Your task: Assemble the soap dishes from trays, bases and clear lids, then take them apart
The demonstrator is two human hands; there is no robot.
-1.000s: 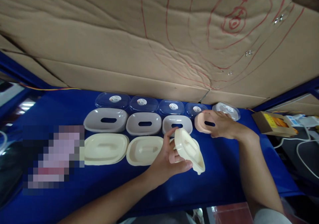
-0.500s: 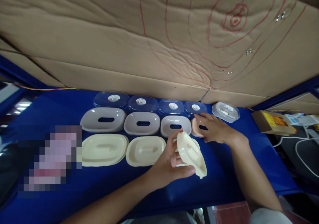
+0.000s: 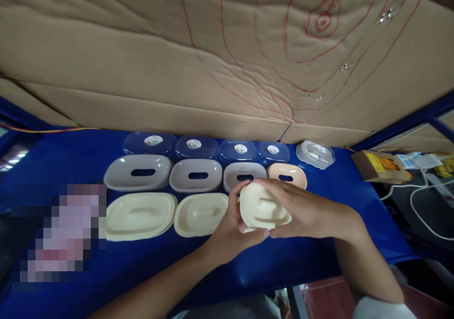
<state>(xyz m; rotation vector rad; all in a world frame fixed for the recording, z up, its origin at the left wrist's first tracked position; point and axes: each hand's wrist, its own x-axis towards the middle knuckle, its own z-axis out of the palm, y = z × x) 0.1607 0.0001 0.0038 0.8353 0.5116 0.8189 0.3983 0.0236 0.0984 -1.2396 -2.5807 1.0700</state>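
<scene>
A small cream plastic dish-like piece (image 3: 261, 208) with a raised ridge is held up between both hands above the blue table. My left hand (image 3: 232, 229) grips its left side, the thumb along the lower edge. My right hand (image 3: 308, 210) is closed around its right side, fingers over the top. Just behind stands a peach oval tray with a slot (image 3: 300, 172), touched by neither hand. Two larger cream pieces (image 3: 118, 217) (image 3: 184, 217) lie to the left. Another cream piece may lie behind my hands, but they hide it.
Grey slotted trays (image 3: 117, 175) form a row behind the cream pieces. Clear lids with round labels (image 3: 136, 142) line the back by a cardboard wall (image 3: 142, 73). A clear container (image 3: 312, 154) stands right of them. An open cardboard box (image 3: 367, 168) and white cables sit at the far right.
My right hand has left the peach tray and come to the cream piece, which both hands now hold. The piece has been turned and moved slightly left. The view has shifted a little.
</scene>
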